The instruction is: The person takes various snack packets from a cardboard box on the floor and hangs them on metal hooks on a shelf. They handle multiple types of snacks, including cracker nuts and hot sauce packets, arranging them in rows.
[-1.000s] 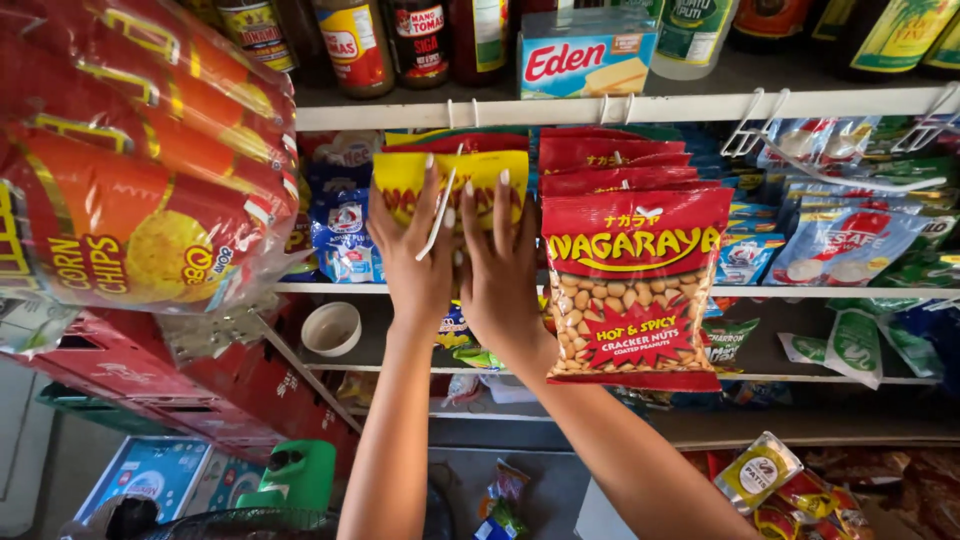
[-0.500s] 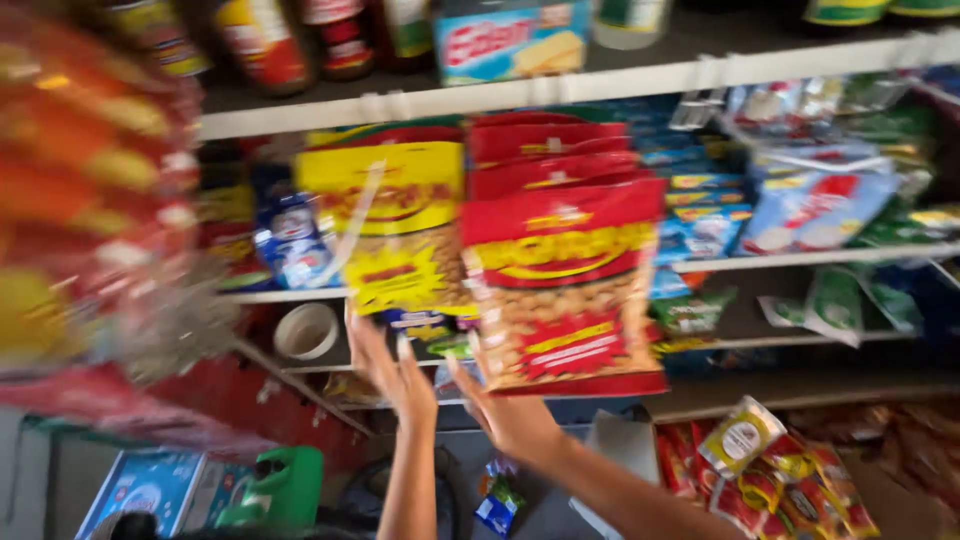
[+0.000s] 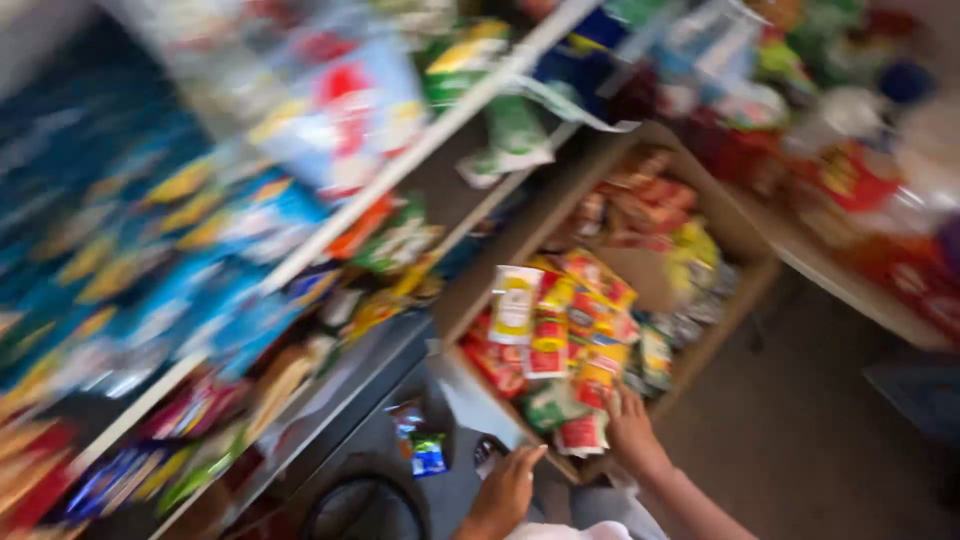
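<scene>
The view is blurred and tilted. My left hand (image 3: 505, 488) is low in the middle, its fingers stretched out against the white front flap of a cardboard box (image 3: 478, 400). The box holds several red, yellow and green snack sachets (image 3: 560, 335). My right hand (image 3: 632, 428) lies on the sachets at the box's near corner, fingertips among the packets. The blur hides whether it grips one.
Shelves (image 3: 330, 230) packed with blue, yellow and red snack bags run along the left. A second box of packets (image 3: 650, 200) sits further back. A wooden counter (image 3: 850, 280) with goods stands on the right, with brown floor (image 3: 800, 430) below it. Small packets (image 3: 428, 455) lie near my left hand.
My hands have come down from the hanging nut bags to the low box of sachets. The view has swung down and to the right, and the hanging bags are out of sight.
</scene>
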